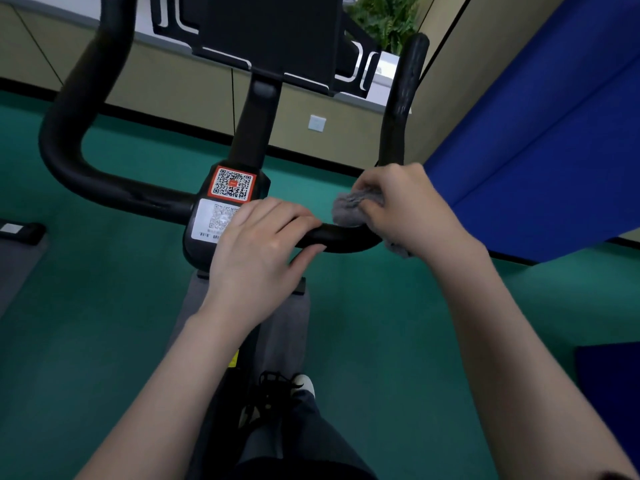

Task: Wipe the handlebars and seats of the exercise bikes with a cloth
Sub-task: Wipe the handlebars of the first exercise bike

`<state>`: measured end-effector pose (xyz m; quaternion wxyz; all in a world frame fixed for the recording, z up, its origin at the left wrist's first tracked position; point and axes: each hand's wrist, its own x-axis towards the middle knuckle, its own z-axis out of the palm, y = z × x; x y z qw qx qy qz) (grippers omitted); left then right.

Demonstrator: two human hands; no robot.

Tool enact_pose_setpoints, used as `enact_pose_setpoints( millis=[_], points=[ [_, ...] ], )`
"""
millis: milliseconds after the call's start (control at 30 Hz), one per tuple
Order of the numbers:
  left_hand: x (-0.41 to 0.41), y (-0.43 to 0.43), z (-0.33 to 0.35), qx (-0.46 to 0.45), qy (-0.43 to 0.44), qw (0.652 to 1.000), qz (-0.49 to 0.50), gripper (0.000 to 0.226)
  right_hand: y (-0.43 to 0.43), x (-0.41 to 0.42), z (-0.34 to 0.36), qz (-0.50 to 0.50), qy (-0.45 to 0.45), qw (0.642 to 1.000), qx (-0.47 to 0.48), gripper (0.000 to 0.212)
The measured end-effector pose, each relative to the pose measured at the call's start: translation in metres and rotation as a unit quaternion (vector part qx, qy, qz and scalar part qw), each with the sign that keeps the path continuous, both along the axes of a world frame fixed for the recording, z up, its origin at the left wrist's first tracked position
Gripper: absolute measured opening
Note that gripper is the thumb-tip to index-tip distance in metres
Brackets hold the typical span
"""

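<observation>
The exercise bike's black handlebar [104, 183] curves across the view, with upright horns at the left and at the right [408, 81]. My left hand [256, 244] grips the bar just right of the centre block with two QR stickers [231, 184]. My right hand [412, 209] holds a grey cloth [349, 209] wrapped round the bar's right bend, where it turns up into the right horn. Part of the cloth hangs below the hand. The bike's seat is not in view.
A black console [273, 36] stands above the bar on the stem. Green floor lies below, with my shoe [277, 396] by the bike frame. A blue mat [540, 140] leans at the right. Another machine's base [20, 233] sits at the left edge. A plant [388, 19] stands by the far wall.
</observation>
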<state>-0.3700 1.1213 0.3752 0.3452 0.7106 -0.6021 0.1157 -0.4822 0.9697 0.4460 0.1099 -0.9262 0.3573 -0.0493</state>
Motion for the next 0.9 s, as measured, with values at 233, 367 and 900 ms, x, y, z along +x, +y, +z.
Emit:
enact_pose_setpoints(
  millis=[233,367,900],
  points=[
    [-0.003,0.0,0.003,0.019,0.005,1.0,0.012,0.026,0.035,-0.033,-0.046,-0.061,-0.329,0.941,-0.047,0.017],
    [-0.008,-0.002,0.007,0.035,-0.006,0.999,0.019,0.032,0.062,-0.036,-0.082,-0.146,-0.463,0.872,-0.067,0.017],
    [-0.042,-0.029,-0.004,0.023,0.035,0.999,0.025,0.027,0.039,-0.023,-0.088,-0.292,-0.612,0.733,0.059,0.021]
  ],
)
